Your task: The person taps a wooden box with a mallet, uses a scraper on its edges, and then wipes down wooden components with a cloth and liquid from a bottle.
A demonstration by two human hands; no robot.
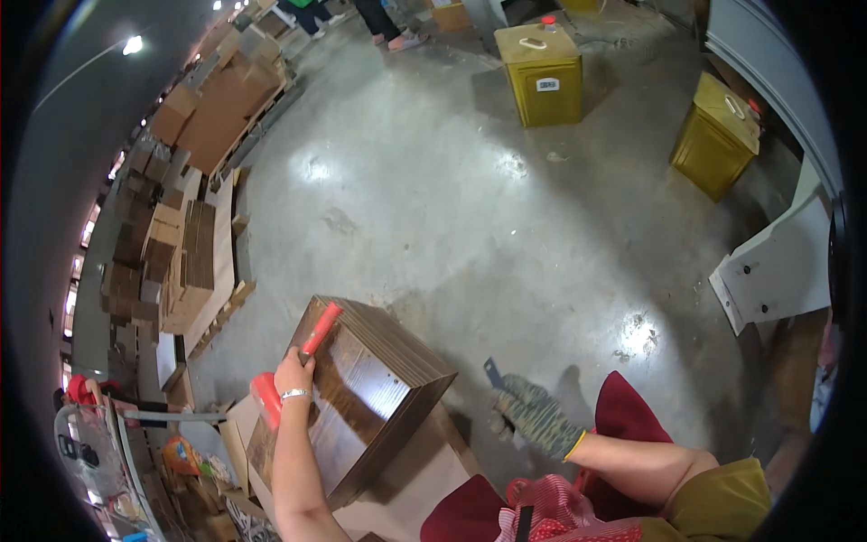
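My left hand [295,372], bare with a band at the wrist, is closed round a red tool [321,330]. A straight red grip shows beyond the fingers and a thicker red end on the near side; my hand covers the middle. Under it lies a stack of glossy brown wood panels [357,397] with layered edges, set at a slant. To the right of the stack, over the floor, my right hand [542,420] wears a mottled green-grey knitted glove. Its fingers are closed on a small flat blade [493,372], whose dark tip points away from me.
Pale boards [411,479] lie beneath the panels. Cardboard stacks [194,253] on pallets line the left. Two yellow metal cans [551,86] with red caps stand on the concrete floor [388,199] at the far right. A white panel [777,271] stands at right. People's legs show far off.
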